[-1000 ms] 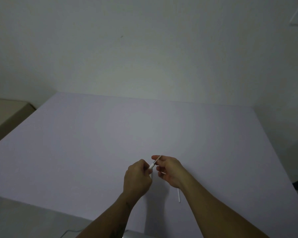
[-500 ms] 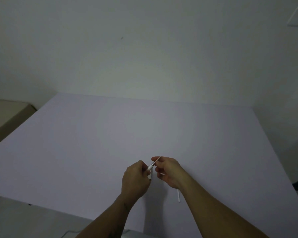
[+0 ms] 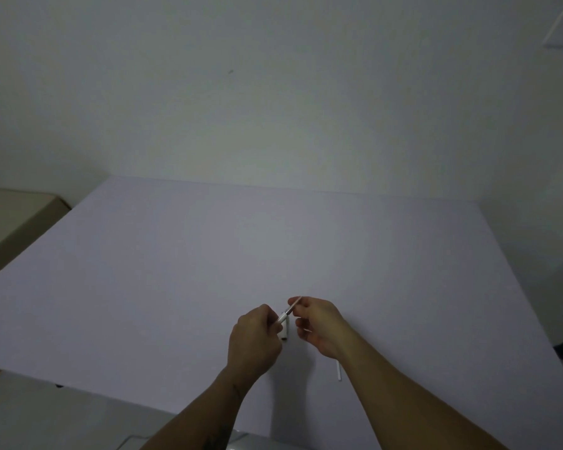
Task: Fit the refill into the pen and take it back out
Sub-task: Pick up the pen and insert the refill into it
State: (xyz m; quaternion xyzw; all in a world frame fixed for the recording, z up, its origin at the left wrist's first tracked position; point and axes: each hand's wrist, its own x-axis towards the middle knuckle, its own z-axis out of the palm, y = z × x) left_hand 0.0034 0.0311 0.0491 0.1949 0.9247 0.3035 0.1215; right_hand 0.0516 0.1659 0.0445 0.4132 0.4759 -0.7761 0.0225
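My left hand (image 3: pixel 252 344) is closed around a white pen piece (image 3: pixel 283 317) whose tip end pokes out toward the right. My right hand (image 3: pixel 319 323) pinches a thin white refill (image 3: pixel 294 306) that runs up and right from the pen's opening. Both hands hover just above the pale lilac table (image 3: pixel 208 254), near its front middle. A small white pen part with a dark end (image 3: pixel 285 331) lies on the table between the hands. Another white tube (image 3: pixel 338 371) lies on the table beside my right forearm.
The table's front edge runs diagonally below my left forearm, with grey floor (image 3: pixel 62 417) beyond it. A beige piece of furniture (image 3: pixel 13 216) stands at the far left. A plain wall rises behind the table.
The hands have barely moved. The refill stays pinched between the right fingers and the pen piece in the left hand, with the view shifted slightly.
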